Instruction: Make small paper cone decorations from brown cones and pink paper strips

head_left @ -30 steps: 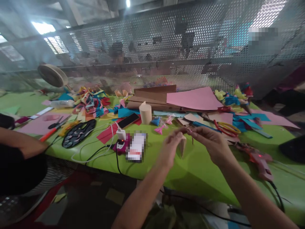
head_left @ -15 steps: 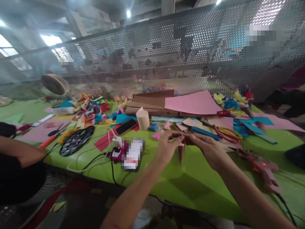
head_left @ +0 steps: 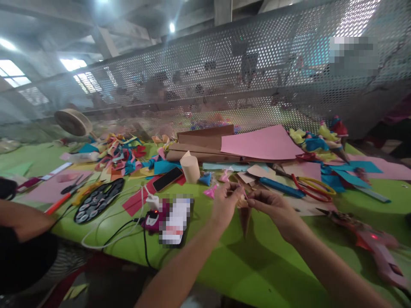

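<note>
Between my two hands is a small brown paper cone (head_left: 245, 220), its point hanging down and something pale and pink at its top. My left hand (head_left: 225, 203) pinches the cone's top edge from the left. On the other side my right hand (head_left: 272, 208) has thumb and forefinger closed at the same rim. Fingers hide most of the cone's mouth. Just beyond my left hand lie small pink and blue pieces (head_left: 205, 179) in clear wrapping. A blue cutter (head_left: 281, 187) and red-handled scissors (head_left: 310, 190) lie past my right hand.
A pink glue gun (head_left: 374, 244) with a lit red light is at the right. Left are a phone (head_left: 176, 222), a power strip (head_left: 154, 220), cables and a black palette (head_left: 99, 201). Paper scraps (head_left: 120, 154) and a pink sheet (head_left: 260, 143) lie behind. A person's arm (head_left: 22, 218) rests at far left.
The cone has turned so that its pale, pink top shows between my fingers. My hands stay close together at its rim. The whole view has shifted slightly.
</note>
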Available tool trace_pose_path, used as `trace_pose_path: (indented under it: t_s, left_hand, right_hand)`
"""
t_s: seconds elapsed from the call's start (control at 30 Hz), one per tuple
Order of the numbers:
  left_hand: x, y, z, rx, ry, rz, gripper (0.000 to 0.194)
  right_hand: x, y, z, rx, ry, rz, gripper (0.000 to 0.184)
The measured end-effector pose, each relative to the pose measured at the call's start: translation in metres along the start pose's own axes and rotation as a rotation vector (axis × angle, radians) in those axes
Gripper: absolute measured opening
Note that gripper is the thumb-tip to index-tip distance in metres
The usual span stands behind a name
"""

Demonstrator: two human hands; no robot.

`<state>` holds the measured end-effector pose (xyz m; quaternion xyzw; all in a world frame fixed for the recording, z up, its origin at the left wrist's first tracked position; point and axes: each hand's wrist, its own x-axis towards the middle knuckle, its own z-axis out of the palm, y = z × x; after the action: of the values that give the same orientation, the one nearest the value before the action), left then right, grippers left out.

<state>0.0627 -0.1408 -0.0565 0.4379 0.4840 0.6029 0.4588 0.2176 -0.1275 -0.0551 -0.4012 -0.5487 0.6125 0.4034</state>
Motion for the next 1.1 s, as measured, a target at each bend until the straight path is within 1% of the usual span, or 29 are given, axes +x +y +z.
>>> trace_pose_path:
  t_s: [0.1,0.17,0.23,0.33,0.4,0.57,0.7,0.87,1.1]
  left_hand:
    - [-0.002,-0.004,0.001,-0.107,-0.005,-0.080,0.026]
    - [-0.005,-0.005,0.001,-0.169,-0.019,-0.141,0.030]
    - [-0.007,-0.004,0.000,-0.203,-0.037,-0.193,0.036]
    - [-0.010,-0.004,-0.004,-0.206,-0.058,-0.219,0.038]
    - [-0.011,-0.005,-0.006,-0.170,-0.084,-0.210,0.036]
    - [-0.010,-0.013,-0.011,-0.011,-0.162,-0.145,0.028]
    - [-0.009,-0.015,-0.014,0.015,-0.214,-0.128,0.027]
    - [-0.009,-0.011,-0.015,0.133,-0.195,-0.075,0.024]
    - [-0.009,-0.004,-0.017,0.271,-0.201,-0.029,0.011]
  right_hand:
    - [-0.002,0.001,0.000,0.001,0.022,0.015,0.046]
    - [-0.003,0.002,0.000,-0.012,0.030,0.012,0.047]
    - [-0.004,0.004,-0.001,-0.026,0.037,0.004,0.048]
    - [-0.005,0.007,-0.003,-0.059,0.071,-0.016,0.051]
    - [-0.005,0.009,-0.004,-0.087,0.089,-0.024,0.052]
    - [-0.006,0.010,-0.006,-0.109,0.101,-0.035,0.047]
    - [-0.007,0.009,-0.006,-0.119,0.117,-0.026,0.048]
    - [-0.006,0.009,-0.008,-0.147,0.124,-0.019,0.050]
    - [-0.004,0.012,-0.012,-0.161,0.131,-0.036,0.054]
